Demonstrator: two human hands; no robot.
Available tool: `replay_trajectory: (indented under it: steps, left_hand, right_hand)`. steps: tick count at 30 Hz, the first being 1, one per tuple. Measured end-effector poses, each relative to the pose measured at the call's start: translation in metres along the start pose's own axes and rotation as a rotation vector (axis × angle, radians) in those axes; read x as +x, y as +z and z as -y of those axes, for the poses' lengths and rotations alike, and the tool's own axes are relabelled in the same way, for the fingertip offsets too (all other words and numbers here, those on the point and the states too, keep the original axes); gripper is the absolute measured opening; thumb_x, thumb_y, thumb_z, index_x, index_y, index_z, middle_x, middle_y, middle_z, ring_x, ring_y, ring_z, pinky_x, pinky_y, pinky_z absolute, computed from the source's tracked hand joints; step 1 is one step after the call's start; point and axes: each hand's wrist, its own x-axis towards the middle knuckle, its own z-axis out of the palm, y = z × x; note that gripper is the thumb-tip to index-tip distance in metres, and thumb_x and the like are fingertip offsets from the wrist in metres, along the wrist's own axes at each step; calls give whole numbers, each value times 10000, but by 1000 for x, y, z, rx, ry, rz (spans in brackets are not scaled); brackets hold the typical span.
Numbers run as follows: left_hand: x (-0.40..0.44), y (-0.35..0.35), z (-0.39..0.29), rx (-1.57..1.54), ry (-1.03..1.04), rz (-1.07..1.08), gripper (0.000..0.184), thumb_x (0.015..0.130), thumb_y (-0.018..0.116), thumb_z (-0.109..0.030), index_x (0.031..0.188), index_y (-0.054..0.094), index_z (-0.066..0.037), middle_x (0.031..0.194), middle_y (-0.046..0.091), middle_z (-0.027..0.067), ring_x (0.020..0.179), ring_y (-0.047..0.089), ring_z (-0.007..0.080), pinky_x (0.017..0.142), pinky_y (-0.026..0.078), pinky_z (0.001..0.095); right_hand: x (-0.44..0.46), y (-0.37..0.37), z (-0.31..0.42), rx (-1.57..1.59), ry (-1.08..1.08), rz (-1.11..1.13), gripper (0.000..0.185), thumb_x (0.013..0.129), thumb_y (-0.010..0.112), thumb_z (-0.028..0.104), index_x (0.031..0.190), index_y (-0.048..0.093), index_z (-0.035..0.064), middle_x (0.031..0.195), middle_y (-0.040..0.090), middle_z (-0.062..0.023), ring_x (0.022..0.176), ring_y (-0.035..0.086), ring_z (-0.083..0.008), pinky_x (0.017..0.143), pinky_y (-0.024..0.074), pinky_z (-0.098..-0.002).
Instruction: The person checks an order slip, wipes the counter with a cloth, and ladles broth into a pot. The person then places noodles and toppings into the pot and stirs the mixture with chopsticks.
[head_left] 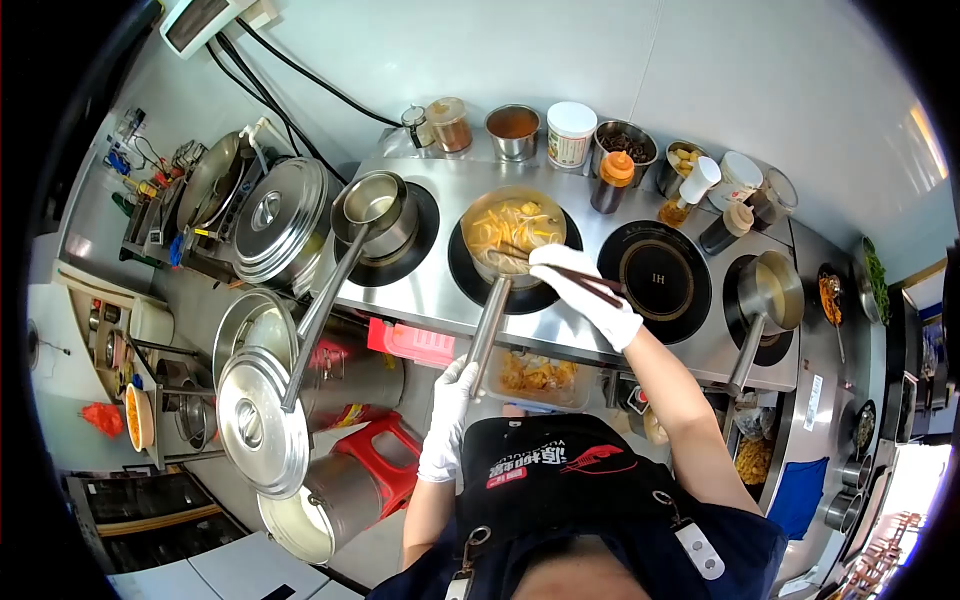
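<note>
A saucepan (467,232) of noodles (515,228) in broth, with yellow pieces among them, sits on the second hob from the left. My left hand (452,400), in a white glove, is closed around the end of its long metal handle (489,325). White-gloved too, my right hand (590,298) grips a pair of dark chopsticks (575,277) at the pan's right rim. Their tips reach in among the noodles. The palm side of my right hand is hidden.
Left of the pan stand a pot with a long-handled ladle (372,200) and a large lidded pot (270,215). A black induction hob (655,280) and another saucepan (770,290) are to the right. Squeeze bottles (612,182) and seasoning tubs (571,135) line the back.
</note>
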Motion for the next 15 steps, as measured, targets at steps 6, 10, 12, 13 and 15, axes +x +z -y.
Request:
replay_trajectory:
  steps: [6,10,12,13,15]
  left_hand:
    - [-6,6,-13,-43,-6,16,324,926,567,-179,1197,559,-2,824,643,29,526,501,59,456,394,186]
    - [-5,7,-8,-11,20,10,348,939,540,-179,1236,532,4,860,651,61,502,503,75,425,386,202]
    - [-7,10,-4,0,32,-1,346,939,540,-176,1233,536,6,854,647,55,500,494,71,423,383,203]
    - [-8,12,-3,9,38,-4,345,938,540,-175,1231,538,7,851,646,52,499,489,69,422,381,203]
    - [-12,14,-2,14,48,-14,348,941,534,-175,1237,537,8,850,645,35,499,472,62,426,371,197]
  right_hand:
    - [11,-22,-31,20,143,-201,166,843,625,107,951,630,-19,945,646,-111,897,615,-229,813,475,-301]
    - [-3,-34,-24,-64,124,-175,130,817,660,51,928,649,-17,910,664,-92,859,626,-192,781,494,-287]
    - [-9,-31,-14,-6,71,-128,136,798,680,47,921,664,-9,925,669,-97,862,631,-203,787,500,-296]
    - [-9,-29,-11,-3,86,-105,141,798,677,42,930,667,-7,920,672,-98,854,634,-205,789,502,-294]
    - [-7,-28,-5,16,136,-102,143,817,662,64,936,648,-14,886,661,-90,816,623,-175,756,491,-278]
